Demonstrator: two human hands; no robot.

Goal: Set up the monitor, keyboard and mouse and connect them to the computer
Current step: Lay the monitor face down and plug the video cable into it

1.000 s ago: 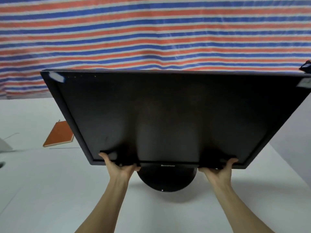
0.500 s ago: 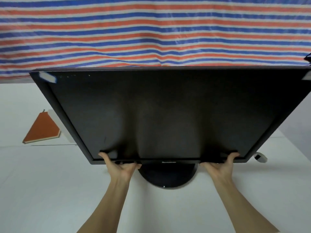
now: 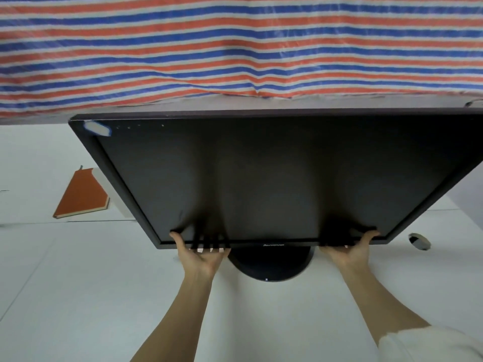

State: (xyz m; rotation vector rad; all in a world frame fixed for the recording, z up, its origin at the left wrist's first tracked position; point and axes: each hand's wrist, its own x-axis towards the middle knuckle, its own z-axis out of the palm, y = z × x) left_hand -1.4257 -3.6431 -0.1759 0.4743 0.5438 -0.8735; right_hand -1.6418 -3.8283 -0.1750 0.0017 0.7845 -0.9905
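A: Both hands are gripping the monitor along its bottom bezel: left hand with thumb curling over the front edge and fingers underneath, right hand doing the same near the other end. The screen is tilting toward the wearer, with the round stand base showing just below it, over the white bench.

B: Risks?

A: The grip is sitting low, so the top-heavy panel may be pitching forward, and I cannot tell whether the base is touching the bench. The orange notebook and a small grey object are lying near the corners and could get knocked.

B: Containers?

A: None showing. Keyboard, mouse and computer are not in view.
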